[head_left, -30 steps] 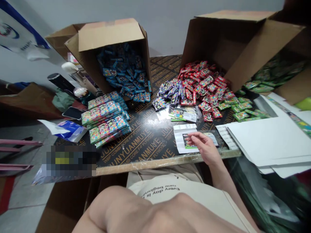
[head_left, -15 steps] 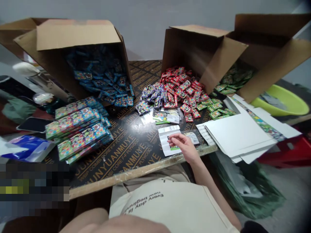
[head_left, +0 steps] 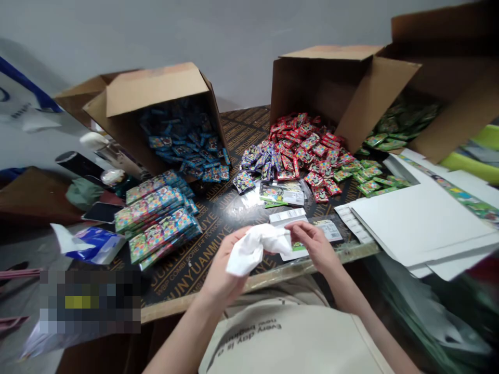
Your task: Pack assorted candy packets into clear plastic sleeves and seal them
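— What's in the hands, there at the near edge of the desk (head_left: 234,262)?

— A crumpled white tissue (head_left: 253,248). The left hand (head_left: 226,270) is closed round its lower end, and the right hand (head_left: 315,244) pinches the upper corner between thumb and fingertips, so it hangs stretched between them.

— And the cartons?

— They're tipped on their sides along the far edge, I'd say so the packets slide out within reach: blue packets (head_left: 187,145) left, red packets (head_left: 307,148) middle.
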`<move>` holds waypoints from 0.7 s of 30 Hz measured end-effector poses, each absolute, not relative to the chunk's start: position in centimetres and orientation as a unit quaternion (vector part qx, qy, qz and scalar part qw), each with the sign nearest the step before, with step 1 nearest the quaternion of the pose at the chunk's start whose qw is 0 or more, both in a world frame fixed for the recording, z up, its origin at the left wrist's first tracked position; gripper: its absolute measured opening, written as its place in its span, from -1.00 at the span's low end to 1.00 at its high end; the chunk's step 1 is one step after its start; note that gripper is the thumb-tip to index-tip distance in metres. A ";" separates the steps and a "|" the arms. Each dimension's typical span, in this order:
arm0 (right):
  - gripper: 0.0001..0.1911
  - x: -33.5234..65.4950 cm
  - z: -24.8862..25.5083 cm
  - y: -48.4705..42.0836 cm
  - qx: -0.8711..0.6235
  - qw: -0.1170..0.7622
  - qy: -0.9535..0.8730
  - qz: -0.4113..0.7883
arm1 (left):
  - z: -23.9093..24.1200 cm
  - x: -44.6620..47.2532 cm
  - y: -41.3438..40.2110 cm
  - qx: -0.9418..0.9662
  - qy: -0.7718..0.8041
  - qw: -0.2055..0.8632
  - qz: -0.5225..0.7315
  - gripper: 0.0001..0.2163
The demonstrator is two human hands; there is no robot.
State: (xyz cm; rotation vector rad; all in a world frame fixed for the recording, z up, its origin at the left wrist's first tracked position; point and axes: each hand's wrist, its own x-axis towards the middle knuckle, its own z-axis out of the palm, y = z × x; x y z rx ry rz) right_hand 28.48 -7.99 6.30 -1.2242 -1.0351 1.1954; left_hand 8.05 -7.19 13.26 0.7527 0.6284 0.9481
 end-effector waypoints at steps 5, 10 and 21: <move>-0.50 26.8 7.6 -7.9 -0.445 0.541 -0.469 0.538 | 10.3 8.4 -7.2 0.326 0.269 0.815 0.397 -0.78; -0.76 24.7 9.6 -8.6 -0.478 0.521 -0.498 0.502 | 9.0 8.2 -7.8 0.274 0.266 0.827 0.413 -0.83; -0.81 25.6 10.1 -10.0 -0.517 0.506 -0.563 0.401 | 9.7 7.1 -8.3 0.332 0.349 0.725 0.493 -0.82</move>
